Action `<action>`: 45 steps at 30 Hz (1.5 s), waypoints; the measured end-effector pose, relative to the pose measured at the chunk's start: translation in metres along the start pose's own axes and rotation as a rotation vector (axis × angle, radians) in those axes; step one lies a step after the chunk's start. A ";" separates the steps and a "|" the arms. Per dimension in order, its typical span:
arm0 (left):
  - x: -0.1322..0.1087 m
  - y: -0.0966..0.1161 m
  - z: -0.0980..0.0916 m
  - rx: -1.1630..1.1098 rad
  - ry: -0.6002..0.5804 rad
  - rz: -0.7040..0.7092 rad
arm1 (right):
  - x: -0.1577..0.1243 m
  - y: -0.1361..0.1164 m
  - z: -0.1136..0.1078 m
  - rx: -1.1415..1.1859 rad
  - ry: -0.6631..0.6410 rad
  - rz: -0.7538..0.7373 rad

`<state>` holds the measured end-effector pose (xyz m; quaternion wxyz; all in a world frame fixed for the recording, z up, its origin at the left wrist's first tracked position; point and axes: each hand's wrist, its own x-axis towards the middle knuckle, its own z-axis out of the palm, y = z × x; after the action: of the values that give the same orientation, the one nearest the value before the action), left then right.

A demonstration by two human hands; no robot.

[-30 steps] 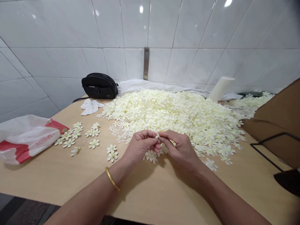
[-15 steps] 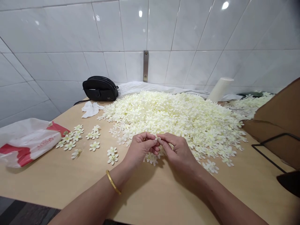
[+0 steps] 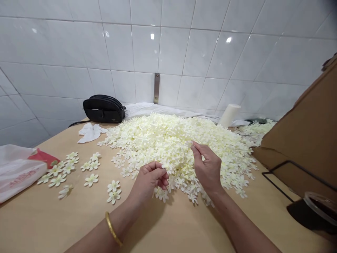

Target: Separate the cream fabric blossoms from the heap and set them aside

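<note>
A big heap of pale yellow-white artificial flowers (image 3: 158, 137) spreads over the wooden table in front of me. My left hand (image 3: 150, 179), wearing a gold bangle (image 3: 113, 230) on its wrist, is at the heap's near edge. Its thumb and index finger are pinched together and the other fingers curl in; what they hold, if anything, blends with the flowers behind. Above the right part of the heap is my right hand (image 3: 209, 167), thumb and fingertips pressed together, with whatever is in the pinch too small to make out.
Loose flowers (image 3: 91, 180) lie on the left of the table, beside a white-and-red plastic bag (image 3: 23, 172). Behind stand a black pouch (image 3: 104, 109), crumpled white tissue (image 3: 91, 133) and a white cone (image 3: 229, 115). A cardboard box (image 3: 302, 130), a black wire frame (image 3: 279, 168) and a dark lidded cup (image 3: 313, 211) are at right.
My hands were together at a small flower piece and have come apart. The right has moved up over the heap; the left stays low. The camera view has tilted up and shifted right.
</note>
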<state>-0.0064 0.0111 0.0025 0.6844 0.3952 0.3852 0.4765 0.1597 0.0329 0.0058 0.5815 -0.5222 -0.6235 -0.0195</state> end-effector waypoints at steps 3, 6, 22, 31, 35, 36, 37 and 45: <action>-0.001 0.001 0.001 0.016 -0.005 0.004 | 0.001 0.008 0.009 -0.269 -0.114 -0.146; -0.001 0.001 0.001 0.002 -0.001 0.011 | -0.004 0.012 0.016 -0.429 -0.299 -0.236; -0.002 0.002 -0.001 0.020 -0.046 0.076 | -0.022 -0.032 -0.001 0.222 -0.605 -0.100; -0.004 0.003 0.002 0.176 -0.034 0.185 | -0.021 -0.037 -0.004 0.297 -0.568 0.065; -0.006 0.003 0.004 0.282 -0.001 0.204 | -0.022 -0.035 -0.001 0.362 -0.541 0.171; -0.007 0.003 0.005 0.298 0.004 0.203 | -0.022 -0.036 -0.001 0.378 -0.562 0.196; -0.007 0.004 0.006 0.308 0.005 0.201 | -0.021 -0.036 -0.001 0.393 -0.587 0.213; -0.003 0.001 0.002 0.093 -0.101 0.081 | -0.019 -0.045 -0.006 0.352 -0.602 0.174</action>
<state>-0.0053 0.0080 0.0049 0.6641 0.4651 0.3558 0.4649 0.1291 -0.0031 0.0200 0.4523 -0.4477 -0.7138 0.2924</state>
